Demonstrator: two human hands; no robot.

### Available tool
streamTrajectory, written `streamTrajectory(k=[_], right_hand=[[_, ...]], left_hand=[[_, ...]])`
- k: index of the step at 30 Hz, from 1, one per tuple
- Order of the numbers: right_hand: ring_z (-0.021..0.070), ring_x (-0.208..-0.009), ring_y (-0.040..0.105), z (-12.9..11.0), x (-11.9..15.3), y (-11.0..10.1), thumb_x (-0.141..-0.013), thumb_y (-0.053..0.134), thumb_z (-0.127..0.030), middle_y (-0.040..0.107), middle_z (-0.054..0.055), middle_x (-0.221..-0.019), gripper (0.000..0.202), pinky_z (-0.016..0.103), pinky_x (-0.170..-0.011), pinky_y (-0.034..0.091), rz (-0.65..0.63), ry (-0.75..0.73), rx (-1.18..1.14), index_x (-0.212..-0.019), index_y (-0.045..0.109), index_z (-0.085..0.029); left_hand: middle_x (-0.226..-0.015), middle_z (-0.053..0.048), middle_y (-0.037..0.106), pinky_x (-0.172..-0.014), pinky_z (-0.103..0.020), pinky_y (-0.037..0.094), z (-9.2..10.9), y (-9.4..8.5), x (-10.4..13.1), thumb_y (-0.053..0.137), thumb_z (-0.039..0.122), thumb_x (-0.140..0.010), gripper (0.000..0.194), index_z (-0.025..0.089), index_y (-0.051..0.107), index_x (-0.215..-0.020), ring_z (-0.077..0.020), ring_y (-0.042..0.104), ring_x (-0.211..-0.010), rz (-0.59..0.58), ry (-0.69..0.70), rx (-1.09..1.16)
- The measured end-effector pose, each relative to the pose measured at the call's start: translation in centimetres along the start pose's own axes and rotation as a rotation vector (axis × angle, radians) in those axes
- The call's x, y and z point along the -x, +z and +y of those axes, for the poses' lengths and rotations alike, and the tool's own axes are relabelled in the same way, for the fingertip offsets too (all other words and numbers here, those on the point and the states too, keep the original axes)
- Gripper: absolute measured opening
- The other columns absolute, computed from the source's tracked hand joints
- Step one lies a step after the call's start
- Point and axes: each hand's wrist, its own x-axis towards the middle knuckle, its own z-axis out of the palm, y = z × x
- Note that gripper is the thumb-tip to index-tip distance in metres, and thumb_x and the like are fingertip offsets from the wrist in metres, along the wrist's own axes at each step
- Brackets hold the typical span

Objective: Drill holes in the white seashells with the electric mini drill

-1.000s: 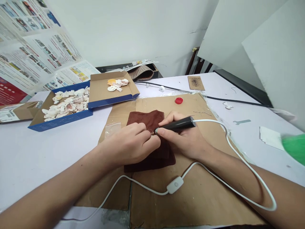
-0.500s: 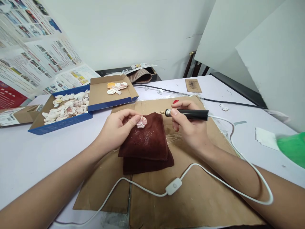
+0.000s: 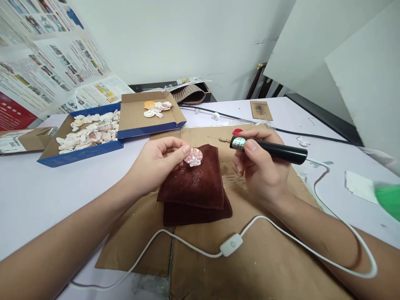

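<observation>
My left hand (image 3: 159, 162) pinches a pink and white scallop shell (image 3: 194, 157) by its edge, just over a folded dark red-brown cloth (image 3: 206, 187). Pale dust is scattered on the cloth near the shell. In my right hand (image 3: 265, 166) is a black pen-shaped mini drill (image 3: 281, 151), its brass chuck and thin bit pointing left toward the shell but apart from it. A red button or cap (image 3: 238, 132) shows beside my right fingers. From the drill's rear end runs a white cord with an inline switch (image 3: 231, 245).
A blue-sided cardboard box (image 3: 81, 156) full of shells stands at left; its lid (image 3: 134, 121) holds several more. Cardboard sheets (image 3: 218, 271) lie under the cloth. A black cable (image 3: 281, 131) crosses the back, near a small stained brown card (image 3: 261, 110). White paper (image 3: 361, 186) and something green (image 3: 389, 198) lie at right.
My right hand has drawn the drill right, away from the shell, and its thin bit now shows plainly. The shell, in my left hand, is raised and turned more toward me. The view has shifted slightly.
</observation>
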Motion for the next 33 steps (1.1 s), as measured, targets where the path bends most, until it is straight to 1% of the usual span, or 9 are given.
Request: streamTrajectory(k=[2, 5, 9, 12, 14, 20, 24, 29, 33], right_hand=[[0.0139, -0.05, 0.048, -0.4, -0.3, 0.1, -0.09, 0.076, -0.063, 0.06, -0.001, -0.076, 0.039, 0.033, -0.045, 0.036, -0.019, 0.035, -0.061, -0.104, 0.059, -0.03], [0.0136, -0.053, 0.05, -0.8, -0.5, 0.0, -0.084, 0.082, -0.056, 0.06, -0.003, -0.073, 0.039, 0.031, -0.045, 0.035, -0.083, 0.138, -0.183, -0.1, 0.059, -0.029], [0.0122, -0.049, 0.047, -0.6, -0.5, -0.2, -0.079, 0.085, -0.05, 0.059, -0.006, -0.065, 0.04, 0.029, -0.045, 0.034, -0.18, 0.262, -0.26, -0.091, 0.055, -0.028], [0.0119, -0.049, 0.049, -0.2, -0.5, -0.2, -0.078, 0.086, -0.049, 0.062, -0.005, -0.064, 0.039, 0.029, -0.046, 0.034, -0.254, 0.282, -0.272, -0.089, 0.056, -0.026], [0.0114, -0.049, 0.049, -0.1, -0.6, -0.1, -0.079, 0.085, -0.047, 0.064, -0.005, -0.065, 0.036, 0.029, -0.048, 0.036, -0.28, 0.286, -0.301, -0.088, 0.058, -0.025], [0.0118, -0.05, 0.051, 0.3, -0.8, 0.1, -0.078, 0.086, -0.038, 0.066, -0.004, -0.063, 0.03, 0.028, -0.05, 0.037, -0.274, 0.298, -0.411, -0.086, 0.061, -0.024], [0.0117, -0.049, 0.051, 0.5, -0.8, 0.0, -0.079, 0.085, -0.037, 0.068, -0.004, -0.063, 0.027, 0.028, -0.05, 0.038, -0.271, 0.284, -0.435, -0.086, 0.062, -0.023], [0.0115, -0.051, 0.052, 0.4, -0.8, -0.1, -0.079, 0.086, -0.036, 0.068, -0.004, -0.064, 0.027, 0.027, -0.051, 0.037, -0.286, 0.304, -0.446, -0.086, 0.063, -0.023], [0.0117, -0.051, 0.052, 0.4, -0.8, -0.1, -0.079, 0.086, -0.036, 0.068, -0.004, -0.064, 0.028, 0.027, -0.051, 0.038, -0.289, 0.31, -0.448, -0.087, 0.063, -0.023]], left_hand=[[-0.079, -0.005, 0.074, -0.056, -0.024, 0.044, -0.2, 0.0, 0.0, 0.082, 0.056, -0.084, 0.041, 0.016, 0.077, -0.087, -0.0136, 0.056, -0.062, -0.005, -0.019, -0.008], [-0.075, -0.004, 0.071, -0.052, -0.022, 0.037, -0.6, 0.1, -0.1, 0.083, 0.056, -0.082, 0.042, 0.015, 0.076, -0.088, -0.0113, 0.05, -0.059, -0.013, -0.054, 0.013], [-0.075, -0.004, 0.069, -0.053, -0.021, 0.037, -0.8, 0.1, -0.2, 0.085, 0.055, -0.081, 0.043, 0.014, 0.074, -0.087, -0.0092, 0.047, -0.057, -0.05, -0.082, 0.106], [-0.074, -0.003, 0.068, -0.054, -0.021, 0.037, -0.9, 0.0, -0.3, 0.086, 0.055, -0.082, 0.043, 0.013, 0.073, -0.085, -0.0087, 0.047, -0.057, -0.08, -0.069, 0.137], [-0.074, -0.003, 0.067, -0.054, -0.021, 0.038, -1.0, 0.0, -0.3, 0.086, 0.054, -0.083, 0.042, 0.013, 0.073, -0.086, -0.0089, 0.047, -0.057, -0.087, -0.06, 0.135], [-0.077, -0.004, 0.069, -0.055, -0.021, 0.039, -0.9, 0.1, -0.2, 0.085, 0.054, -0.083, 0.042, 0.013, 0.074, -0.088, -0.0096, 0.049, -0.059, -0.087, -0.069, 0.13], [-0.077, -0.005, 0.07, -0.054, -0.021, 0.039, -0.7, 0.2, -0.1, 0.085, 0.053, -0.082, 0.043, 0.012, 0.074, -0.088, -0.0095, 0.049, -0.058, -0.077, -0.077, 0.127], [-0.071, -0.002, 0.065, -0.053, -0.02, 0.038, -0.6, 0.2, -0.1, 0.085, 0.05, -0.083, 0.039, 0.013, 0.073, -0.085, -0.0085, 0.047, -0.057, -0.061, -0.047, 0.118], [-0.072, -0.002, 0.065, -0.053, -0.02, 0.037, -0.6, 0.2, -0.1, 0.085, 0.049, -0.084, 0.039, 0.013, 0.073, -0.084, -0.0083, 0.047, -0.056, -0.071, -0.042, 0.124]])
